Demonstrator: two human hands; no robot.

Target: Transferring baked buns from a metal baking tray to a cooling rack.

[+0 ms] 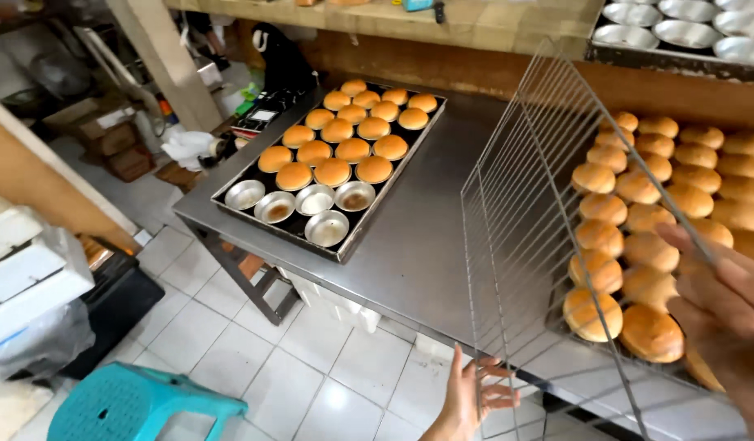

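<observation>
Wire cooling rack (524, 237) tilted on edge, long axis running away from the viewer.
Left hand (472, 394) open beneath it; right hand (724, 314) grips its edge; beside it, baking tray (230, 204) holds buns (344, 139).

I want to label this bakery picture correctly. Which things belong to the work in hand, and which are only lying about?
In hand:
- tilted wire cooling rack, held by left hand and right hand
- round golden buns behind it
- black baking tray of buns and empty round tins

Lying about:
- turquoise plastic stool
- white crumpled cloth
- brown cardboard boxes
</observation>
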